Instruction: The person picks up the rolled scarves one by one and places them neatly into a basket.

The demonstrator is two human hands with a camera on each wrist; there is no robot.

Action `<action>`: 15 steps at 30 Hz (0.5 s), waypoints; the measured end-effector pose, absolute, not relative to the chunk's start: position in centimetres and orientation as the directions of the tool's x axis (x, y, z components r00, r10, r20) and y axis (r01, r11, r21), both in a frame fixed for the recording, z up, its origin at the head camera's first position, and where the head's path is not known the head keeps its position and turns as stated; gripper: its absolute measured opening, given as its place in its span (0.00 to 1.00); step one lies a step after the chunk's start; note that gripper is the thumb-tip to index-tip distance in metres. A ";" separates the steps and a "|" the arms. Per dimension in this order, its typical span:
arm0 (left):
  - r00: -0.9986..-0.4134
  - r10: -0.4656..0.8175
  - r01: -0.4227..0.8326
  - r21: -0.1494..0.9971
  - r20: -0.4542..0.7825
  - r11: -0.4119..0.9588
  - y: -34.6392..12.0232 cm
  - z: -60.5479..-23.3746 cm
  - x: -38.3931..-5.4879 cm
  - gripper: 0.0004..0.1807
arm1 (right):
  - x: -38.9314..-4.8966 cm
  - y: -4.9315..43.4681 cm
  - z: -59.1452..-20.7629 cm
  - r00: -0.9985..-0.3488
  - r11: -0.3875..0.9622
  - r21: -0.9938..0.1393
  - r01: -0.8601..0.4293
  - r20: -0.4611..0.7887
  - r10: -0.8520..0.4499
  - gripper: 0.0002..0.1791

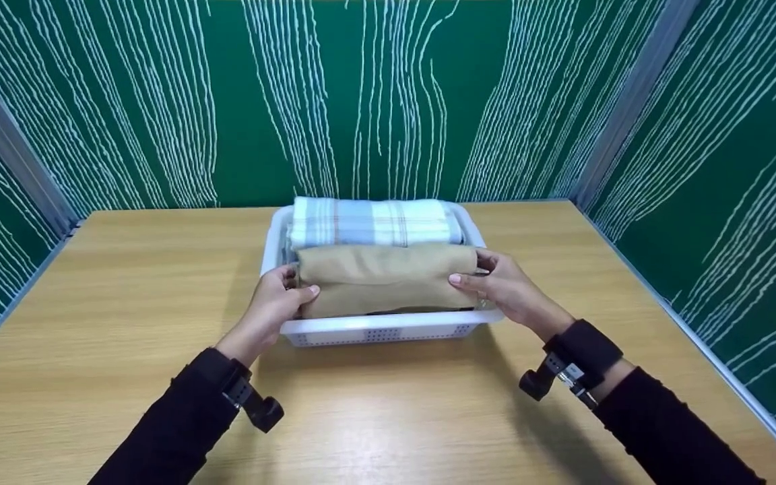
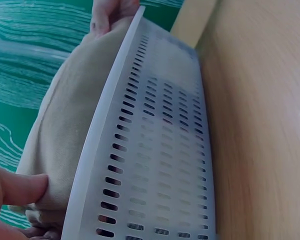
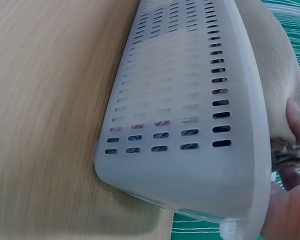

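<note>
A folded tan cloth (image 1: 388,266) lies at the front of a white plastic basket (image 1: 388,325) with slotted walls. My left hand (image 1: 275,302) grips its left end, thumb on the near face and fingers behind. At the opposite end my right hand (image 1: 510,286) pinches the cloth the same way. Seen from the left wrist, the cloth (image 2: 72,110) bulges above the basket rim, with the left thumb (image 2: 25,190) pressed on it. The right wrist view has the right hand (image 3: 290,205) beside the rim at the cloth's end. Behind it sits a folded plaid cloth (image 1: 374,222) in white and pale blue.
The basket stands on a light wood table (image 1: 159,283) near its back edge. A green wall (image 1: 240,135) with white wavy lines rises behind, and another green panel (image 1: 752,222) borders the right side. Dark patterned fabric shows through the basket's slots.
</note>
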State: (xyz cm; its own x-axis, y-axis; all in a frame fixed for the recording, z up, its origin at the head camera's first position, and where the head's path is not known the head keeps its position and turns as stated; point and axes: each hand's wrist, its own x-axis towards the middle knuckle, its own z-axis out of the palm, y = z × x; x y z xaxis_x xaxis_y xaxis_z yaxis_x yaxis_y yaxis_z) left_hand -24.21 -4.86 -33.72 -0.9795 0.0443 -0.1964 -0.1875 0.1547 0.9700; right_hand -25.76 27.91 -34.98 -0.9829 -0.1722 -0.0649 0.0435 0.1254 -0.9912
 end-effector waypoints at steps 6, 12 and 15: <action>-0.980 0.051 -0.175 0.956 -0.192 0.233 -4.7 -33.6 -24.3 0.33 | -25.5 27.9 -34.8 -0.983 0.189 -0.982 0.025 -0.059 -0.176 0.28; -0.974 0.122 -0.148 0.947 -0.189 0.285 -5.2 -33.6 -23.9 0.33 | -25.1 28.1 -34.8 -0.981 0.254 -0.967 -0.035 -0.016 -0.196 0.33; -0.977 0.141 -0.105 0.937 -0.160 0.334 -5.5 -33.7 -23.5 0.33 | -24.9 28.2 -35.0 -0.976 0.252 -0.966 -0.053 -0.003 -0.217 0.36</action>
